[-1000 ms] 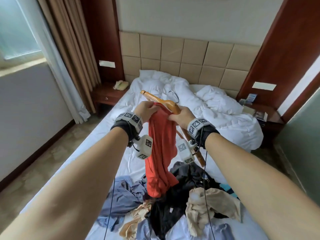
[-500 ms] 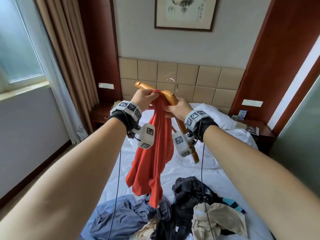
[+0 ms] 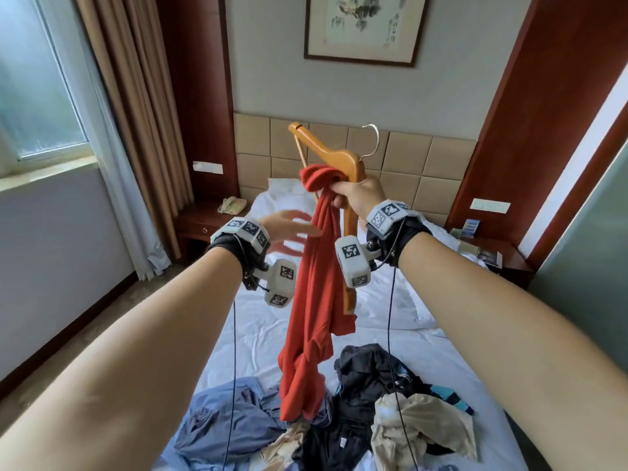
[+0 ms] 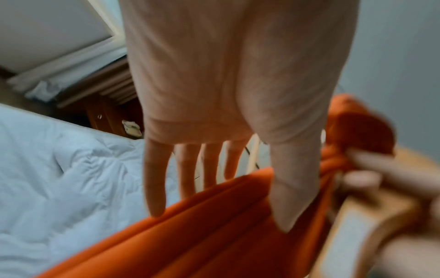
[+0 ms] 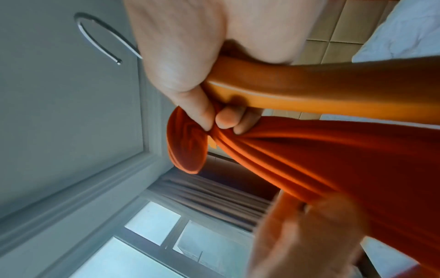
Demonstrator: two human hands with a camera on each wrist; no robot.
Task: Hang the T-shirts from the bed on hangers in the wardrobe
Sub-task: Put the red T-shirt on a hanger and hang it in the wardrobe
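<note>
A red T-shirt (image 3: 316, 300) hangs bunched from a wooden hanger (image 3: 334, 156) with a metal hook, held up above the bed. My right hand (image 3: 351, 195) grips the hanger's middle and pinches the shirt's gathered top against it; the right wrist view shows the hanger (image 5: 309, 90) and the pinched red T-shirt (image 5: 297, 154). My left hand (image 3: 292, 229) is blurred, with straight spread fingers beside the hanging cloth. In the left wrist view the left hand (image 4: 214, 188) is open just over the red T-shirt (image 4: 202, 235).
Several more garments lie piled on the white bed (image 3: 272, 321): blue (image 3: 231, 423), black (image 3: 367, 379) and beige (image 3: 421, 426). A nightstand (image 3: 207, 226) with a phone stands at the left, another nightstand (image 3: 492, 253) at the right. Curtains (image 3: 136, 130) and a window are at the left.
My left hand has let go of the shirt and hanger, dropped lower and opened. The right hand has tilted the hanger more upright and holds it and the shirt alone.
</note>
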